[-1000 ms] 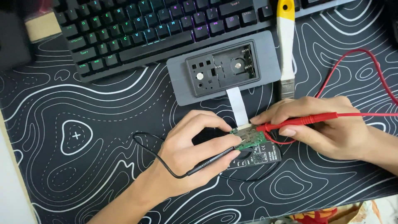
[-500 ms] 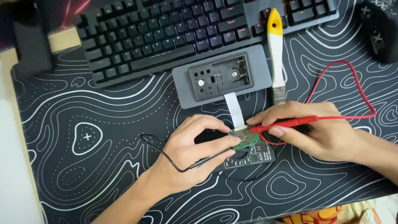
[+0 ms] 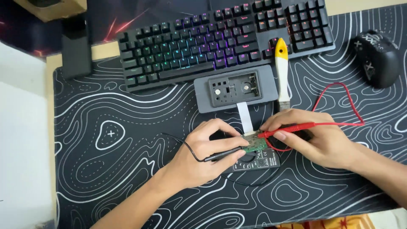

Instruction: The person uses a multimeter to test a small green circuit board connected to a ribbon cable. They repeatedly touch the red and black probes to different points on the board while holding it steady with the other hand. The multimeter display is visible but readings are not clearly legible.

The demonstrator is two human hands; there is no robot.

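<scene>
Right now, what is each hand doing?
Left hand: closed on the black probe, tip at the green circuit board.
Right hand: closed on the red probe, tip at the same board.

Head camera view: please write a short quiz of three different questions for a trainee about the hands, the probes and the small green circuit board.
1. True or false: the right hand holds the red test probe.
2. Which thing does the left hand hold?
A. a yellow-handled brush
B. the thin black test probe
C. a black computer mouse
3. Fill in: both probe tips meet at the small green ____, which lies over the dark multimeter.

Key:
1. true
2. B
3. circuit board
</scene>
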